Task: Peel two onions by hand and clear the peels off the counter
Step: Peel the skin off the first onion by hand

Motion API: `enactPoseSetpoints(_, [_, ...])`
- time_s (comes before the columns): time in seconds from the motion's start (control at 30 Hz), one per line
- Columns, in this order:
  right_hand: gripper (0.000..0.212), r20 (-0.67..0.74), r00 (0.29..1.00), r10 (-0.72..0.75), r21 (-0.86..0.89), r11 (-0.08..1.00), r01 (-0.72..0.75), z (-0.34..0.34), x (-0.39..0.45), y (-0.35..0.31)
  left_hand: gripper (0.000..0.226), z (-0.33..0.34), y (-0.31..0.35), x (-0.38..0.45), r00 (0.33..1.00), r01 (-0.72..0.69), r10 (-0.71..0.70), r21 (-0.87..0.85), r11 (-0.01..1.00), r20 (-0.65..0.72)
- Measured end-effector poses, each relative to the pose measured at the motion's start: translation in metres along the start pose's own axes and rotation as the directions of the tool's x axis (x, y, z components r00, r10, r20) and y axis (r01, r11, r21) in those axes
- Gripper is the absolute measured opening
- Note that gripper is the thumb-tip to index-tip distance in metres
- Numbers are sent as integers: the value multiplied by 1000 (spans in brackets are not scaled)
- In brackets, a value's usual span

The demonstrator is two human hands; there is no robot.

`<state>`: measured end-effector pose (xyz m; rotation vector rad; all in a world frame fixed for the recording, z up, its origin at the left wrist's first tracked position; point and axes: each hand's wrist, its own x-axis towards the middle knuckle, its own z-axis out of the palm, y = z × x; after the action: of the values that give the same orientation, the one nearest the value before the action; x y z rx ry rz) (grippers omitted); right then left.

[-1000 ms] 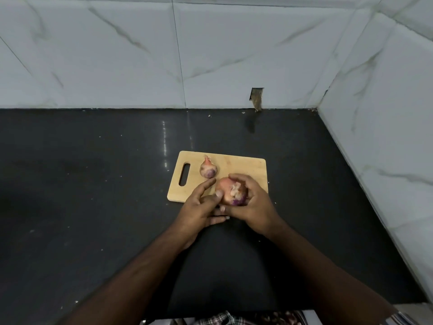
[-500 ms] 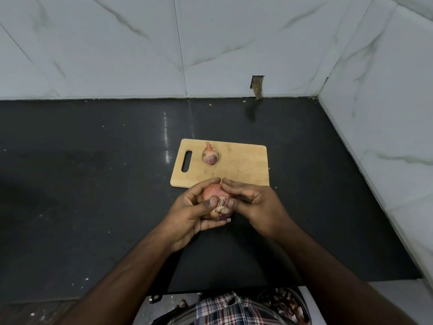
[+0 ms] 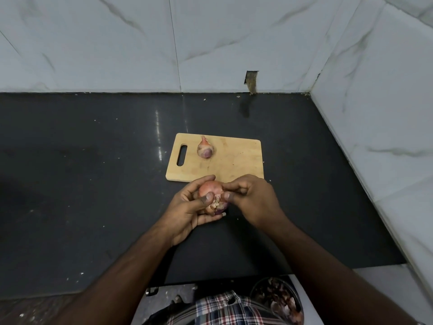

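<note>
My left hand (image 3: 187, 207) cups a pinkish onion (image 3: 210, 188) just in front of the wooden cutting board (image 3: 234, 160), its thumb lying across the root end. My right hand (image 3: 253, 198) pinches the onion's skin at the right side with thumb and fingertips. The root end faces me, pale and ragged. A second, smaller onion (image 3: 205, 148) with its skin on lies on the board near the handle slot.
The black counter (image 3: 93, 184) runs to white marbled wall tiles at the back and right. Below the counter's front edge, a round container (image 3: 278, 301) holds peels. Small crumbs dot the counter.
Both hands have brought the onion off the board towards me. The left hand now cradles it from beneath, and the right fingers have shifted to its side.
</note>
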<state>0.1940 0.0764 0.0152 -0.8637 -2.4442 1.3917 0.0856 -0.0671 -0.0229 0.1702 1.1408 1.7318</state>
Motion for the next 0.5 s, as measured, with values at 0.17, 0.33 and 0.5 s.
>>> enactPoseSetpoints(0.17, [15, 44, 994, -101, -110, 988, 105, 1, -1, -2, 48, 0, -1, -1, 1000, 18, -18, 34, 999, 2])
enactPoseSetpoints(0.33, [18, 112, 992, -62, -16, 998, 65, -3, -7, 1, 47, -2, -1, 0, 999, 28, -28, -24, 999, -20])
enactPoseSetpoints(0.5, [19, 76, 993, 88, -89, 993, -81, -23, -4, 21, 46, -9, -2, -1, 999, 31, -33, -94, 995, -14])
